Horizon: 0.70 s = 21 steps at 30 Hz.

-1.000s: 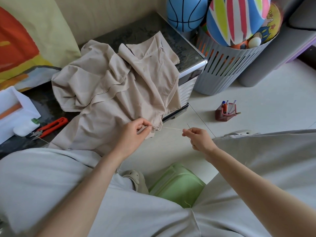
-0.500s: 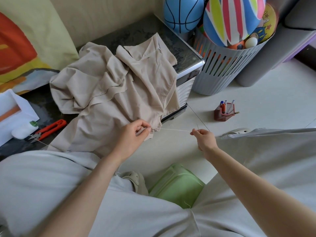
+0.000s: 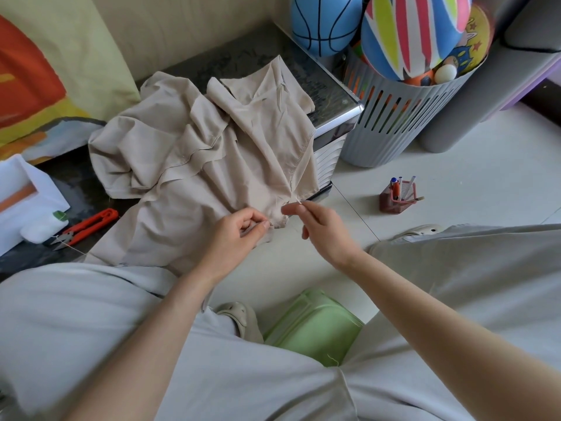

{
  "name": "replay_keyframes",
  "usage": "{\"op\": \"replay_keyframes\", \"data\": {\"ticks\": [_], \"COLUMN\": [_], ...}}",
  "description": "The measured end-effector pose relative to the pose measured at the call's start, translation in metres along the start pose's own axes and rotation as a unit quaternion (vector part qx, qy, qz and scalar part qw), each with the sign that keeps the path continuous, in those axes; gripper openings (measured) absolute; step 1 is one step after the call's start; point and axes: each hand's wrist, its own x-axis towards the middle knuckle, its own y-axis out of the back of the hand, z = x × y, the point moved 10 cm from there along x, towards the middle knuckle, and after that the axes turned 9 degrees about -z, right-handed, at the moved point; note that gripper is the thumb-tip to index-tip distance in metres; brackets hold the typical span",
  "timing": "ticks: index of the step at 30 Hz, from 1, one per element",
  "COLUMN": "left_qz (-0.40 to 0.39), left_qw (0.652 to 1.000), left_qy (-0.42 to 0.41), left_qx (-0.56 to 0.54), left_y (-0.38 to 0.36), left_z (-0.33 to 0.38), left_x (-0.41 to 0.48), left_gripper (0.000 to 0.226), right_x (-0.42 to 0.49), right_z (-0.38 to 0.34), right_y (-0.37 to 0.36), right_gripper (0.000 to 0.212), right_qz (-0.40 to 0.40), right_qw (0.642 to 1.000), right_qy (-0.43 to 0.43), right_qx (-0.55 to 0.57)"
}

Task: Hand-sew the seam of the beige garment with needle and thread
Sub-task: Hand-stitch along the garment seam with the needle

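The left hand (image 3: 239,230) pinches the near corner of the beige garment (image 3: 194,165). Just beside it, the right hand (image 3: 323,227) pinches what looks like the needle (image 3: 299,202) at the fabric's edge; the thread is too fine to see. A stitch seems in hand, and next the needle must enter the seam close to the pinched corner. The garment lies heaped on the dark counter (image 3: 236,60), with red snips (image 3: 88,224) to its left. A slatted basket (image 3: 391,129) of balls and a pen holder (image 3: 397,197) stand on the white floor to the right.

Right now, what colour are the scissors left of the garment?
The scissors are red; head view shows them.
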Motion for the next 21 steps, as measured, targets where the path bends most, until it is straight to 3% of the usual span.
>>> {"op": "replay_keyframes", "data": {"ticks": [4,11,21], "left_qz": [-0.006,-0.017,-0.043], "left_qw": [0.999,0.997,0.997], "left_qy": [0.005,0.032,0.038], "left_qx": [-0.037,-0.073,-0.058], "left_y": [0.001,0.000,-0.005], "left_z": [0.000,-0.003,0.008], "left_x": [-0.002,-0.007,-0.013], "left_gripper": [0.014,0.020,0.014], "right_x": [0.006,0.012,0.012], "right_z": [-0.008,0.001,0.002], "right_y": [-0.027,-0.034,-0.024], "right_gripper": [0.027,0.027,0.022], "right_qz": [-0.066,-0.086,-0.039], "right_qw": [0.998,0.995,0.998], "right_qy": [0.014,-0.014,-0.003], "right_qx": [-0.012,0.048,0.044]}}
